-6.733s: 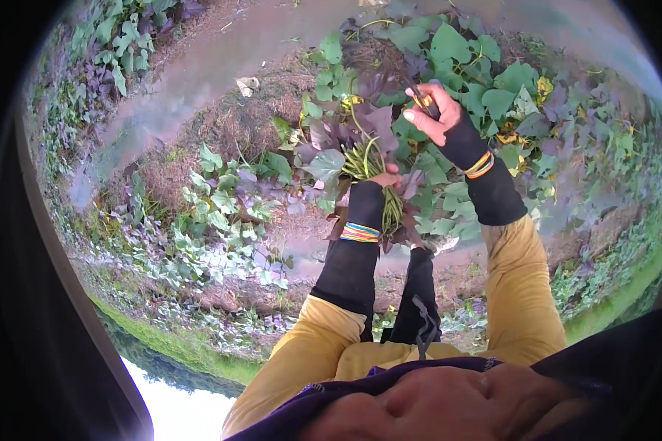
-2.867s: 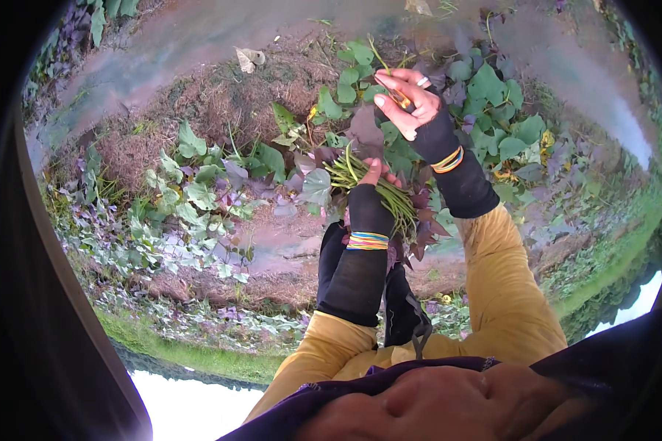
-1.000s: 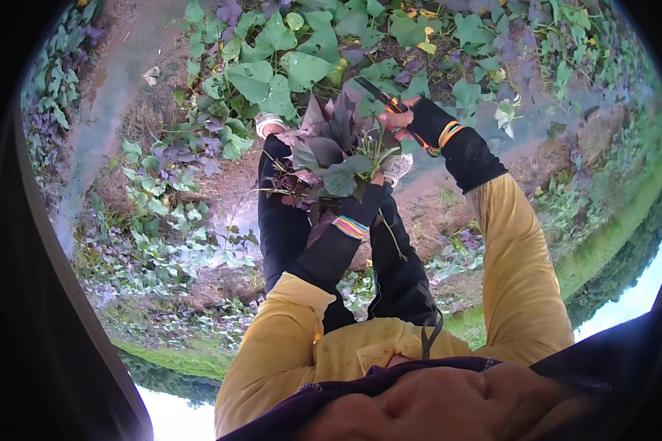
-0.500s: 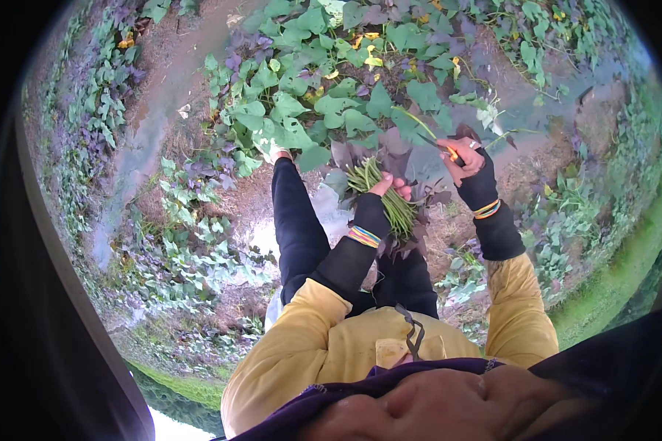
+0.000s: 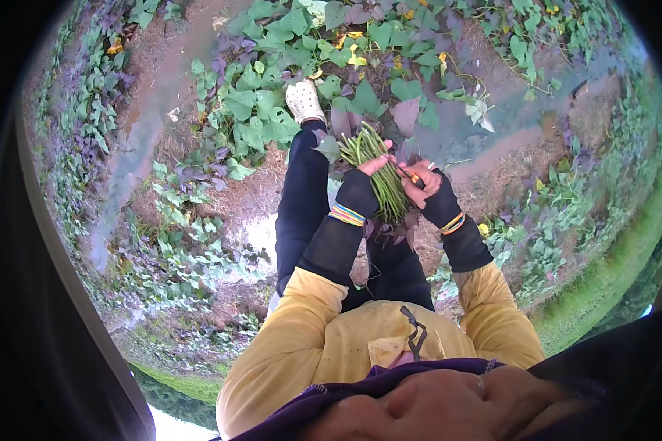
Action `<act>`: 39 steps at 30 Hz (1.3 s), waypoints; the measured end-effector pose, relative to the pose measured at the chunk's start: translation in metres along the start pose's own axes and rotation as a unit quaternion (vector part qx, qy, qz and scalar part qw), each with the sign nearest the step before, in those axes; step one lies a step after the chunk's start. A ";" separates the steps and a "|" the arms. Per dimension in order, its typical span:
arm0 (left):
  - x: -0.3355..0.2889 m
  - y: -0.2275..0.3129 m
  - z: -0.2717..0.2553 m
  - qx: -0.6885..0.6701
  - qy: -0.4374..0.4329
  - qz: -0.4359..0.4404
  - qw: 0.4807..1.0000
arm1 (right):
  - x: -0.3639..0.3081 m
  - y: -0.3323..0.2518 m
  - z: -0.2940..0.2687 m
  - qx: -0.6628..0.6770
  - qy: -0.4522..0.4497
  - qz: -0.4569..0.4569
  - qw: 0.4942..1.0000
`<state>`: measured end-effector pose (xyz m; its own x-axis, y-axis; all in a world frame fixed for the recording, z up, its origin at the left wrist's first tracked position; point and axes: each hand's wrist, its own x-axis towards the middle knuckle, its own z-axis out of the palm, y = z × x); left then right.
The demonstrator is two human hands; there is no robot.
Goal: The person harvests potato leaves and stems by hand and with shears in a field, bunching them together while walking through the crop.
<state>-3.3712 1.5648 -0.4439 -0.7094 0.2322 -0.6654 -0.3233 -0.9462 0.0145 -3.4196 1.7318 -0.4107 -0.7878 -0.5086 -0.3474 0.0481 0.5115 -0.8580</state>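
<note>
My left hand (image 5: 376,163) is closed round a thick bundle of green leaf stems (image 5: 391,192), with purple-green leaves (image 5: 406,115) fanning out beyond and below it. Right beside it my right hand (image 5: 428,185) is closed on scissors (image 5: 415,178) with orange and black handles. Their tip meets the edge of the bundle near my left fingers. Whether the right fingers also pinch a stem is hidden. Black sleeves with striped bands cover both wrists.
Leafy vines (image 5: 265,110) with green and purple heart-shaped leaves spread over the ground ahead and at both sides. My pale clog (image 5: 304,101) stands among them. A muddy furrow (image 5: 485,143) runs to the right. Grass (image 5: 603,294) lines the far right.
My right hand has come left and down with the scissors to the bundle; the cut stem and leaf by it now seem joined to the bundle. My left foot shows more fully.
</note>
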 end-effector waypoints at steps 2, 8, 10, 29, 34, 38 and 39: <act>0.005 0.004 -0.006 0.004 0.022 -0.005 1.000 | 0.013 -0.002 0.000 -0.048 -0.029 0.066 0.996; 0.032 0.042 -0.006 -0.066 -0.083 -0.105 0.989 | 0.130 -0.055 -0.011 0.337 -0.066 0.309 0.887; 0.036 0.065 0.020 -0.148 -0.150 -0.092 0.973 | 0.174 -0.062 -0.016 0.345 -0.123 0.361 0.858; 0.151 0.328 -0.019 -0.285 0.096 0.218 0.928 | 0.666 -0.084 0.271 -0.239 -0.140 -0.106 0.955; 0.187 0.337 0.003 -0.324 0.090 0.182 0.924 | 0.837 -0.073 0.292 -0.489 -0.115 -0.232 0.833; 0.184 0.352 -0.017 -0.322 0.159 0.210 0.909 | 0.813 -0.054 0.303 -0.440 -0.130 -0.208 0.864; 0.178 0.357 -0.024 -0.318 0.190 0.212 0.904 | 0.787 -0.051 0.306 -0.409 -0.166 -0.301 0.845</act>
<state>-3.5976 1.2633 -0.5754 -0.3799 -0.1624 -0.9107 0.4396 -0.8979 -0.0232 -3.8538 1.0937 -0.7561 -0.2957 -0.9443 -0.1445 -0.8475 0.3291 -0.4165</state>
